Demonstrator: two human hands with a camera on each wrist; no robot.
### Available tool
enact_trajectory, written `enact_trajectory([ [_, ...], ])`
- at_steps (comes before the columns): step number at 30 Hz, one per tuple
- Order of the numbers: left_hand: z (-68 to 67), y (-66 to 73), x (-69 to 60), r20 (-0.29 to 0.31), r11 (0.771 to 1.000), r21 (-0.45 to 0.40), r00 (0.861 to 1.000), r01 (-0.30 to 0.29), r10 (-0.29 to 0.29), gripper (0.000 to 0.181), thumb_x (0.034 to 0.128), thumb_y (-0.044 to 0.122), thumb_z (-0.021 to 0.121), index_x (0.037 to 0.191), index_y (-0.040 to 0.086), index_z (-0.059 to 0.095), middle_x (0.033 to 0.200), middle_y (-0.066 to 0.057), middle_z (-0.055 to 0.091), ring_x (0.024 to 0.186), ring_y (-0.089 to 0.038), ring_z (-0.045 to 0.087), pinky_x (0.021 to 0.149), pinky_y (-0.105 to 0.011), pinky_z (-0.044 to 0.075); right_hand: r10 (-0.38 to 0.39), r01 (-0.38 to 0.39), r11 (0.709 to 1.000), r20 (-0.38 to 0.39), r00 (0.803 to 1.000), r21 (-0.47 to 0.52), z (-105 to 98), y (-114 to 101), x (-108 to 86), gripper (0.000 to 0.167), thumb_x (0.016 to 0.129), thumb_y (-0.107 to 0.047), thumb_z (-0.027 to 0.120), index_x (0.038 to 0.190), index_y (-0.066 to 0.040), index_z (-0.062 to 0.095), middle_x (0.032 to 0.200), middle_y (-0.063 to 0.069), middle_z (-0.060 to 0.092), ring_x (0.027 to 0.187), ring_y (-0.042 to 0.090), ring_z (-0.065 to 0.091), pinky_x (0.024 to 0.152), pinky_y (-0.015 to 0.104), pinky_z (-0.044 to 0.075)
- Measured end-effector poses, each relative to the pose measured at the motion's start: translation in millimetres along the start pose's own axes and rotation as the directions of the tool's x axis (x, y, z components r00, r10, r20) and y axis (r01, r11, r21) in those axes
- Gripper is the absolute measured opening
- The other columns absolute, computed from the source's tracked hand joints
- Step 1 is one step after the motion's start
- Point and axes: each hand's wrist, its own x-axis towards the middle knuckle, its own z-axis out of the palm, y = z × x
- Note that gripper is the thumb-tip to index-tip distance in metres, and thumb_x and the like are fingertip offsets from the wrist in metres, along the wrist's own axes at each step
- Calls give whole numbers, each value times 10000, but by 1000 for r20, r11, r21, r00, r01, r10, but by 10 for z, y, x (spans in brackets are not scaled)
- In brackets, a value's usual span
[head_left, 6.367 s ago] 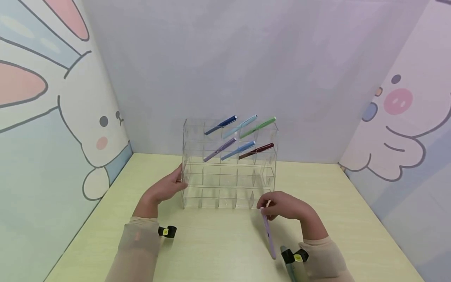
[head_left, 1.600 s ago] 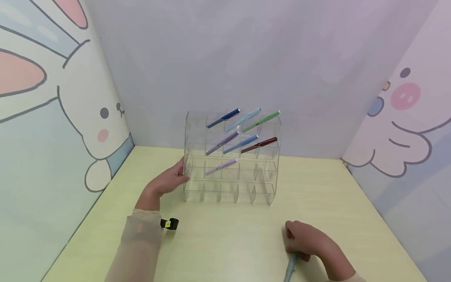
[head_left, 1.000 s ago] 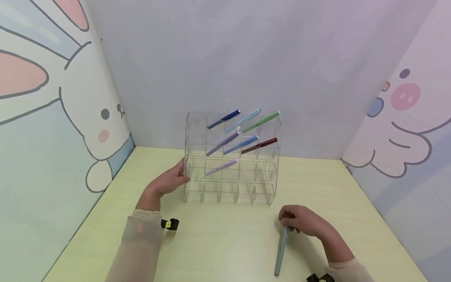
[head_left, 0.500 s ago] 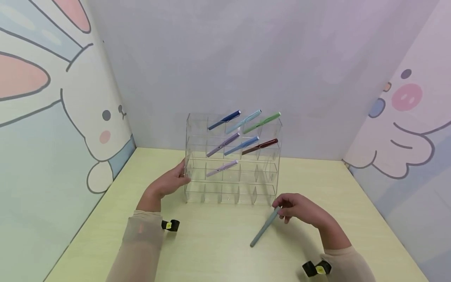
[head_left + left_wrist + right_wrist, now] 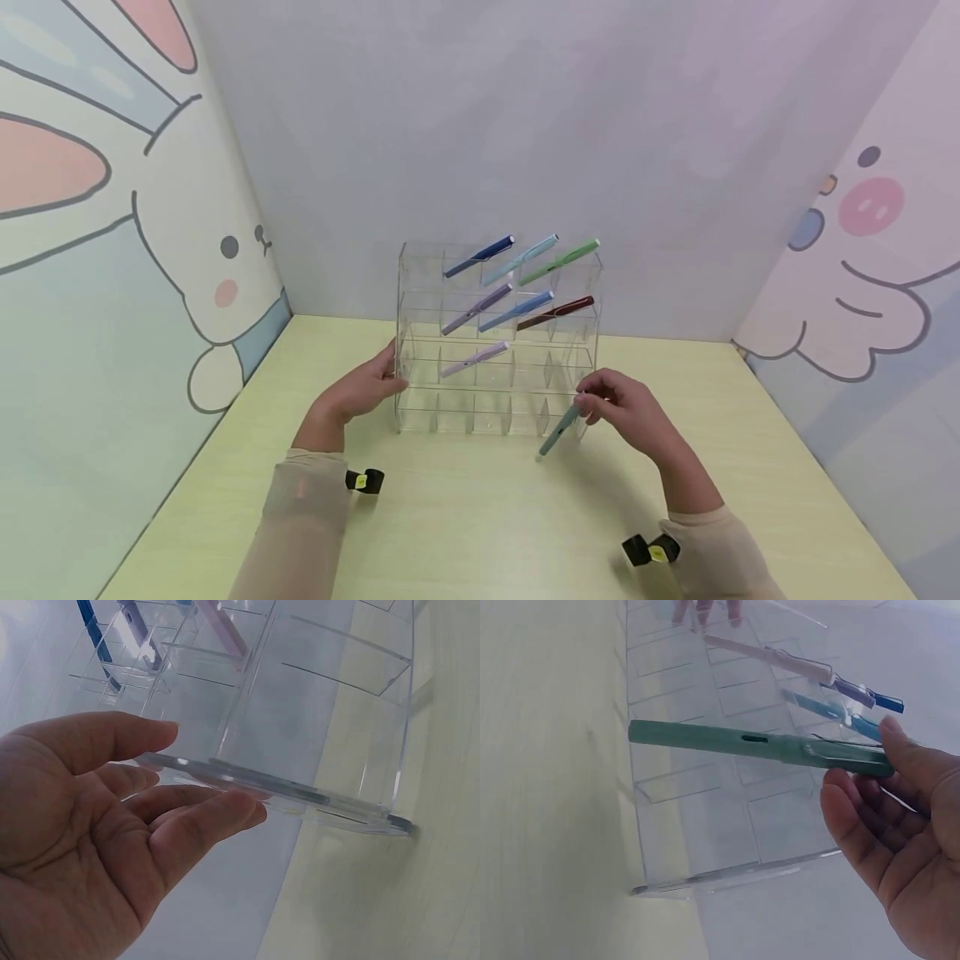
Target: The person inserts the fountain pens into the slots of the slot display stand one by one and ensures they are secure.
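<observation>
A clear acrylic pen rack (image 5: pixel 491 388) with stepped, divided rows stands mid-table. At its left side my left hand (image 5: pixel 360 390) holds the side panel, thumb on one face and fingers on the other in the left wrist view. My right hand (image 5: pixel 628 415) pinches a grey-green pen (image 5: pixel 705 738) by its clip end, between thumb and fingertips. The pen slants down to the left before the rack's lower right corner. Pens lean in the upper rows, among them a dark blue pen (image 5: pixel 480 256), a green pen (image 5: pixel 560 262) and a dark red pen (image 5: pixel 556 312). One row lower lies a light purple pen (image 5: pixel 476 359).
The pale wood-look table (image 5: pixel 465 517) extends in front of the rack and to both sides. A grey backdrop (image 5: pixel 525 125) rises behind it. Cartoon-printed panels (image 5: pixel 225 208) flank the table. Each wrist wears a black camera mount (image 5: pixel 365 481).
The light purple pen has gone from my right hand into the third row. My right hand has picked up the grey-green pen, moved toward the rack and lifted it. The left hand stays at the rack.
</observation>
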Motion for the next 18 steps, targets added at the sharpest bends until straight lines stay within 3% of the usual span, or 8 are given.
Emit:
enact_trajectory([
  [3,0,12,-10,-2,1000,1,1000,1,-1,817,1016,104,483,1563,389,-53,1655,17,-28,1503,-347,127,1165,-575,208,-24,25,1000,-114,993,15,-13,-79,85,186,956,-217,643,1050,-58,626,898,117,662,731,218,703,672,304,593],
  [6,2,18,-18,-6,1000,9,1000,8,-8,817,1017,105,481,1570,365,-61,1657,1,-28,1503,-349,127,1164,-576,210,-42,62,995,-224,974,84,-33,-149,183,203,960,-199,636,1052,-19,616,901,151,647,718,187,709,686,348,598],
  [12,10,18,-25,-11,1000,20,1000,8,-8,820,1016,97,478,1567,377,-61,1661,-39,-40,1504,-354,112,1163,-580,208,-70,183,955,-421,904,234,-35,-254,349,241,957,-170,637,1073,36,595,891,98,634,722,167,712,697,340,593],
  [18,11,5,-3,-10,1000,21,1000,-13,14,822,1014,93,480,1578,333,-66,1661,-44,-47,1504,-350,107,1160,-577,217,-85,306,889,-534,841,341,36,-330,473,223,942,-131,652,1055,53,594,885,91,610,739,160,709,697,344,593],
])
